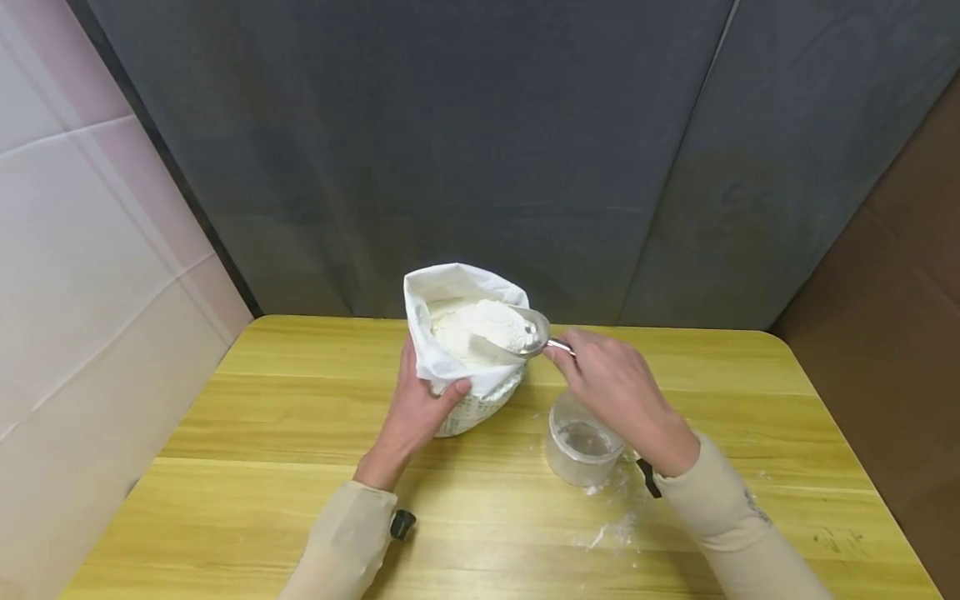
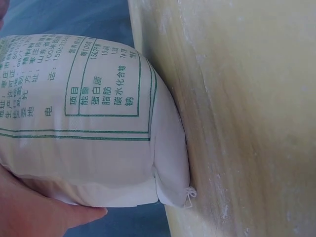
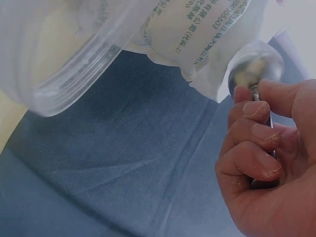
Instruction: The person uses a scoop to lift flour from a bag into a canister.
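Note:
A white cloth bag of flour [image 1: 483,408] with green print stands open-topped on the table, tilted toward me. My left hand [image 1: 416,408] grips its left side, thumb on the front below the rim. In the left wrist view the bag [image 2: 103,113] has its base on the tabletop. My right hand [image 1: 618,383] curls its fingers round the handle of a metal scoop [image 1: 537,327]. White flour [image 1: 495,321] is heaped in the scoop at the bag's mouth. Below the right hand stands a clear plastic tub [image 1: 573,467], partly covered by that hand.
Spilled flour [image 1: 618,532] dusts the wooden table [image 1: 262,450] around the tub and toward the front. A dark grey curtain [image 1: 420,150] rises behind the table's far edge. A white panel [image 1: 82,233] stands on the left and a brown one [image 1: 892,275] on the right.

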The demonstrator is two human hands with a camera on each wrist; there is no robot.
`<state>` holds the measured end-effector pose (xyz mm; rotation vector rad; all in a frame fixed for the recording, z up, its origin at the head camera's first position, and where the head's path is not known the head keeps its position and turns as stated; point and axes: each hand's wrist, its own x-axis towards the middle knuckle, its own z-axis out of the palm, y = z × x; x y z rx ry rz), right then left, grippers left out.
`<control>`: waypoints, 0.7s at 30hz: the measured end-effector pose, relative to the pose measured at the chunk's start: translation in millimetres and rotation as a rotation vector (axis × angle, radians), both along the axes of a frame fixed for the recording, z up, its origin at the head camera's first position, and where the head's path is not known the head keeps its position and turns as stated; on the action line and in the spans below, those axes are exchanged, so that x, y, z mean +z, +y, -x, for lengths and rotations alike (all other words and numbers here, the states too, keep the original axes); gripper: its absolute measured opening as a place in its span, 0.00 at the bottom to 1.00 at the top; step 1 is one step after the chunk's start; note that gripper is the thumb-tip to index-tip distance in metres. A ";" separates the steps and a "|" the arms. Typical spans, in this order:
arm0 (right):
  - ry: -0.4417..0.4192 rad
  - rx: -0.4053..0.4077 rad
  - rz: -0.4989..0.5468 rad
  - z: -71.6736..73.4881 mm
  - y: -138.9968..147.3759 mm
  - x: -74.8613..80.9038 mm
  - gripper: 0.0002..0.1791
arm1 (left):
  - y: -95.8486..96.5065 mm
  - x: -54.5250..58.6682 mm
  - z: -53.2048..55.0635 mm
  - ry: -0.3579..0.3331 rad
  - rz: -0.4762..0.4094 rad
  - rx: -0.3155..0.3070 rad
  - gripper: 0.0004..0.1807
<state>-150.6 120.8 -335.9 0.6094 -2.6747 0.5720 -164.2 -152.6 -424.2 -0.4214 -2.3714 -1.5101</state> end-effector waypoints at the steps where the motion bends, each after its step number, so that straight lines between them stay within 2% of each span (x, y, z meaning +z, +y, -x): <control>1: -0.002 0.000 0.010 -0.7 1.7 -0.4 0.18 | 0.2 0.1 0.0 -0.002 0.004 0.002 0.68; 11: -0.009 0.006 0.072 -8.9 16.6 -2.8 0.14 | 0.7 0.6 0.4 -0.004 0.004 0.000 0.69; 21: -0.003 -0.012 0.101 -20.6 36.0 -2.4 0.15 | 0.7 0.0 1.3 -0.015 0.014 -0.006 0.69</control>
